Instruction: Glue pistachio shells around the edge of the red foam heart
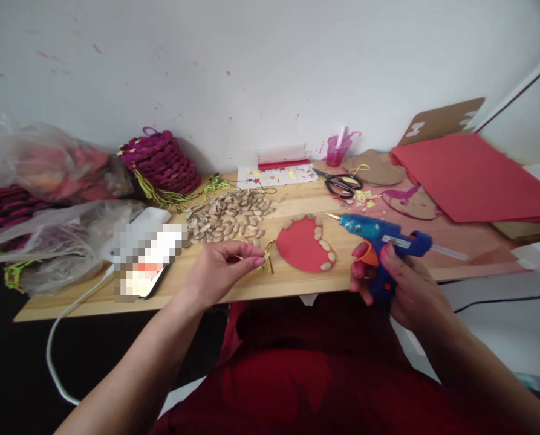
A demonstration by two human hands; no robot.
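My right hand [401, 284] is wrapped round a blue hot glue gun [378, 232] with an orange trigger, its nozzle pointing left. A red heart-shaped piece [297, 244] lies flat at the table's front edge, between my hands. Shells that look like pistachio or peanut shells [325, 244] line its upper and right rim. At the heart's left side, thumb and fingertips of my left hand [228, 266] pinch a small yellow-green cord tassel [268, 261]. Behind that hand a loose heap of the same shells [237, 217] is spread on the wood.
Black-handled scissors [342, 182], a pink cup [335, 151] and red sheets [473, 175] are at the back and right. To the left are a lit phone [152, 263], a white cable [54, 338], plastic bags [88, 235] and a purple woven bundle [163, 160].
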